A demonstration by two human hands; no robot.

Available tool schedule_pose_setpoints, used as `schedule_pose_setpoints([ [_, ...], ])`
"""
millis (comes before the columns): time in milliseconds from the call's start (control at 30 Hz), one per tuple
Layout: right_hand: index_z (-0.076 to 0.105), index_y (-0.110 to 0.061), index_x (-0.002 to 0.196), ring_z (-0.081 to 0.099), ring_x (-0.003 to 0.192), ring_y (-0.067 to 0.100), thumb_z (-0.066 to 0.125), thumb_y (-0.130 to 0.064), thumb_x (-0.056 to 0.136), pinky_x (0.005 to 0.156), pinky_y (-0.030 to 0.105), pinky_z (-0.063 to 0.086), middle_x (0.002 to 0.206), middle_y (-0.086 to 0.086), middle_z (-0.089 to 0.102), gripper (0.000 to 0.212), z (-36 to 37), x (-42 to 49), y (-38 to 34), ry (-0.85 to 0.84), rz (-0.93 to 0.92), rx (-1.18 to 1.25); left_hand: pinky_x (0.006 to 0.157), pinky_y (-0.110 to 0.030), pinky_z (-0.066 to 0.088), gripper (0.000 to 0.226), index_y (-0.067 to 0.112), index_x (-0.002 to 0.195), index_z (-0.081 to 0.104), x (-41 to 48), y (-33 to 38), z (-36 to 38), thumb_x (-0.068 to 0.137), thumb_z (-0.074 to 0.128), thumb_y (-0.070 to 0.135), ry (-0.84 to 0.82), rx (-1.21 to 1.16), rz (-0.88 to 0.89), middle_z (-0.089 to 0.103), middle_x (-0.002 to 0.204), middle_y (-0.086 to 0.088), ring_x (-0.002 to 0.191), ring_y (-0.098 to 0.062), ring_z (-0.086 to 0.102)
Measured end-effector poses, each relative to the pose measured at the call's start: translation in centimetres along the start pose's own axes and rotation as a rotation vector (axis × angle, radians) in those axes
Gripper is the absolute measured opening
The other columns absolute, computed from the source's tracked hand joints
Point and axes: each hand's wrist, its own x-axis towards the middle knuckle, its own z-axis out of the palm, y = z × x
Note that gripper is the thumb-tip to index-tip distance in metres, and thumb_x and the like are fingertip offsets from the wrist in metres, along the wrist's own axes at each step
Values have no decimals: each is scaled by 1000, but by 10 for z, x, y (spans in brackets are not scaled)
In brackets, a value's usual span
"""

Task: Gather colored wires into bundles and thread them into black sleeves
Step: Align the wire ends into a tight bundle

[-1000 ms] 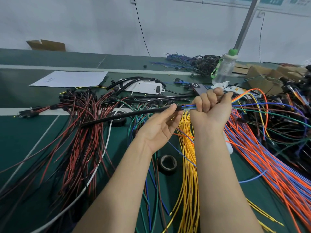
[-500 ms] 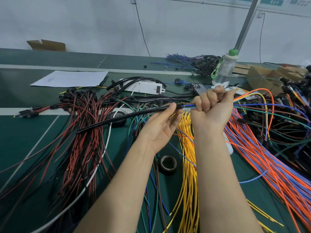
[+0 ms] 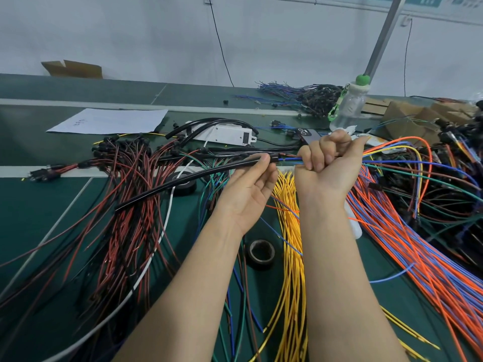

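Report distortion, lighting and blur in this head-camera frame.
Head view: wide-angle distortion leans the grey metal pole and bows the white stripe on the green table; light soft, shadows faint; left hand, right hand, thin black sleeve and coloured wires are sharp.

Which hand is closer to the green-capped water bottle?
Right. The right hand, gripping the colored wires, is just in front of the bottle; the left hand, holding the black sleeve, is farther left and nearer the person.
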Motion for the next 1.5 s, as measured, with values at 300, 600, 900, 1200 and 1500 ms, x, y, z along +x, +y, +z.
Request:
schedule_pose_setpoints([
  [300,42,-10,66,16,30,7,26,-43,104,36,16,14,39,-5,22,53,2,-2,1,11,-3,1,67,-19,54,11,14,83,63,-2,1,0,88,58,6,-22,-15,40,65,70,3,66,-7,64],
  [600,42,-9,66,15,30,7,25,-44,104,35,17,12,38,-5,22,54,1,0,-1,6,16,0,64,-19,54,14,12,82,62,-4,1,-1,70,68,17,-16,70,-43,64,71,-2,65,-8,64],
  [900,44,-10,63,16,29,7,26,-43,104,34,15,13,39,-5,23,55,2,2,-9,30,23,92,60,-18,54,9,13,64,69,-8,10,-1,71,67,17,-41,4,-77,63,67,-3,60,-9,61],
  [1200,46,-9,62,19,26,7,29,-38,104,29,17,14,38,-5,23,53,6,2,-10,-2,149,221,52,-21,50,25,9,80,51,-2,13,0,91,34,-6,44,166,100,65,68,-5,51,-11,57],
  [1500,44,-7,64,21,22,11,30,-31,104,29,18,14,36,-2,24,49,3,2,-7,58,351,466,41,-10,30,21,14,97,66,-13,17,0,80,61,26,-322,236,-6,62,72,0,40,1,31],
])
